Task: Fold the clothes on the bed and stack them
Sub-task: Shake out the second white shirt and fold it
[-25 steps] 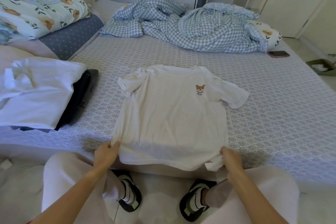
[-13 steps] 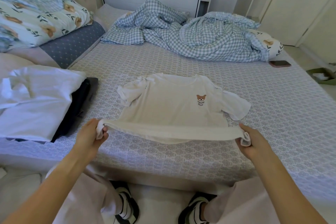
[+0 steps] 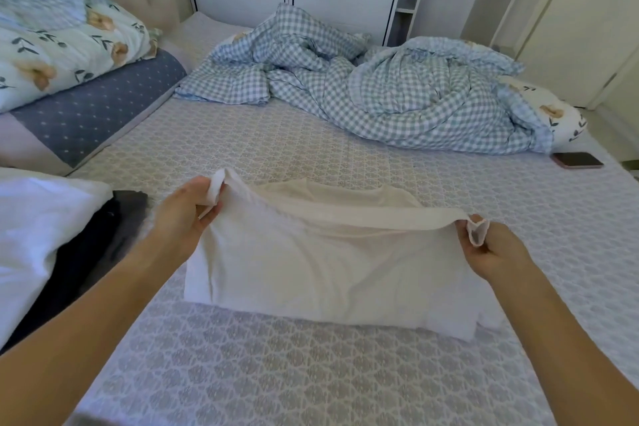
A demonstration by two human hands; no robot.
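Both of our hands pinch the hem of a white T-shirt (image 3: 332,263): our left hand (image 3: 183,218) grips one corner, our right hand (image 3: 494,252) the other. Between them the hem is lifted over the shirt, which lies doubled on the patterned bed (image 3: 276,373). Left of our left hand sits a stack of folded clothes (image 3: 45,235).

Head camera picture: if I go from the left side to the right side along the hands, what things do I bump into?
White clothes pile → dark garment under it → left hand → white T-shirt held between both hands → right hand → phone, farther back by the bed's right edge.
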